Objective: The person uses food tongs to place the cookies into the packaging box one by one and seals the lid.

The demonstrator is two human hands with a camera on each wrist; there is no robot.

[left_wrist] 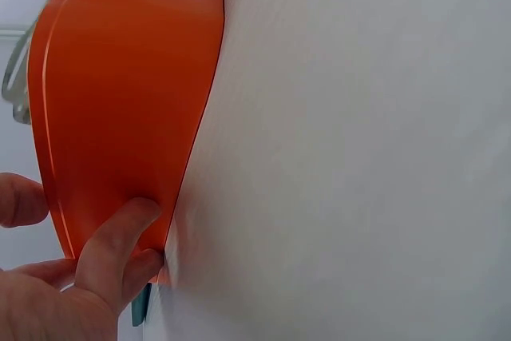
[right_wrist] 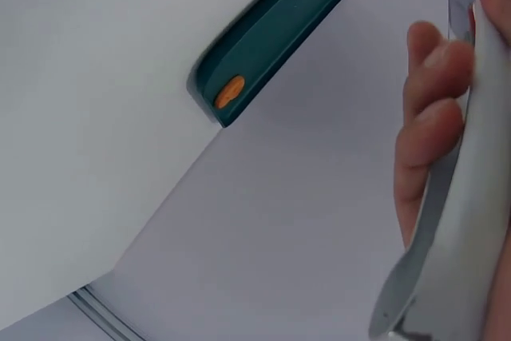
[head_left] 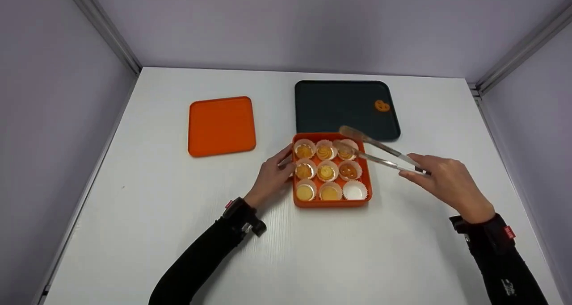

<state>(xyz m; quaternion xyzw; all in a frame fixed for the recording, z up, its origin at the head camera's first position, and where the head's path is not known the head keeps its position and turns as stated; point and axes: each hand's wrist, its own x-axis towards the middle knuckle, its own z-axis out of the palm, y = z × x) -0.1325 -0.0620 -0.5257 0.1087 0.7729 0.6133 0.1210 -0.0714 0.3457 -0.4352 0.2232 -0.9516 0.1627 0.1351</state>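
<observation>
An orange box on the white table holds several white paper cups in rows. Most contain small golden cookies, while the lower right cup shows only white paper. My left hand holds the box's left wall: in the left wrist view, fingers press the outer side and the thumb reaches the rim. In my right hand are metal tongs, gripped near their handle end. Their tips are parted, one overlapping the cookie in the upper right cup.
Behind the box lies a dark green tray with a pretzel-shaped cookie near its right edge. A square orange tray or lid lies on the left. Pale panels stand around the table's back and sides.
</observation>
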